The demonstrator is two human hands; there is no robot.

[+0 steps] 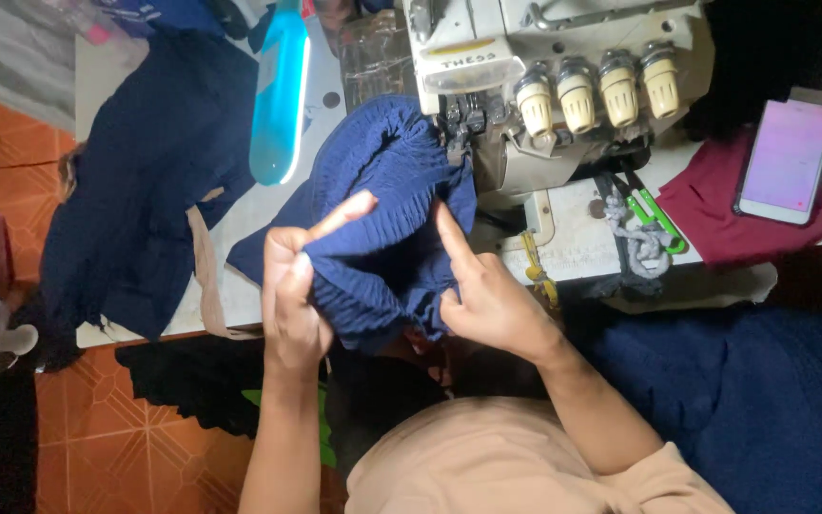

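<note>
Presently, both hands are gripping a bunched piece of navy ribbed fabric (382, 219) at the front edge of the white sewing table (573, 238), directly before the overlock sewing machine (544, 86). The left hand (292, 286) is pinching a folded edge of the cloth between thumb and fingers, with the index finger extending upward across the material. The right hand (487, 295) is gripping the opposite side of the bundle, its index finger pressing straight up along the cloth while the remaining fingers are curling into the folds. The fabric is dark blue, finely pleated or ribbed, gathered into a thick, rounded mass; its upper portion is reaching toward the machine's presser-foot area, though whether it is lying under the foot cannot be told. A second heap of navy cloth (154, 171) is lying on the table to the left, beside a lit blue lamp (280, 95). A smartphone (788, 157) is resting on maroon cloth (734, 224) to the right.
</note>
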